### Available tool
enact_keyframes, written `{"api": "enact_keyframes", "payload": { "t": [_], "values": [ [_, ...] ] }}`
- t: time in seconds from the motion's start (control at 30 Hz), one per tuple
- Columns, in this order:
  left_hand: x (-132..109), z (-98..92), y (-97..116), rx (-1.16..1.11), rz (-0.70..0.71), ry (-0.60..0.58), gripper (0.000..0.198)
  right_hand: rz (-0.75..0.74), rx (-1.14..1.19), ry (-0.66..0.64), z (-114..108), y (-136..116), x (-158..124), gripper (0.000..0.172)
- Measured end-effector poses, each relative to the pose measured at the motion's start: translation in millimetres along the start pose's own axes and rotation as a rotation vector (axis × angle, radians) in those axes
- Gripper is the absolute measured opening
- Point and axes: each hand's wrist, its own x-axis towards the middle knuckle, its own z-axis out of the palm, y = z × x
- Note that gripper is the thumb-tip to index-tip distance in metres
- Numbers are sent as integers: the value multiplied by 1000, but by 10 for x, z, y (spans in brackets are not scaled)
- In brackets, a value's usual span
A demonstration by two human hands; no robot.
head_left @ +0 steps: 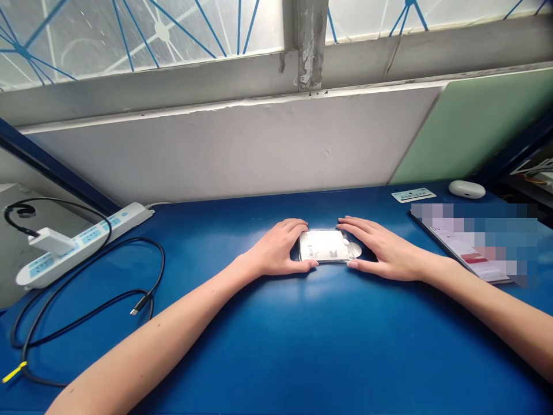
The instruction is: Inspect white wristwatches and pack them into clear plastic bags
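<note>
While both hands sit flat on blue table (276, 346), clear packet (326, 246) lies between them, mid-table. Far left of packet: white power strip (82, 242), black cable (86, 300). Left hand (276, 251) fingers curled loosely on packet's left edge, touching, not gripping. Right hand (382, 251) fingers spread, resting on right edge. Packet looks sealed still, nothing opened yet. Right of packet: blurred tablet (470, 248), white case (466, 189).
</note>
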Motion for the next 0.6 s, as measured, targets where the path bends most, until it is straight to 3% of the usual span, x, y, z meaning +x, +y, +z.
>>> {"api": "enact_keyframes", "payload": {
  "t": [0.6],
  "values": [
    [-6,-4,4,31,-22,-3,69,81,1,-26,-23,-17,22,77]
  ]
}}
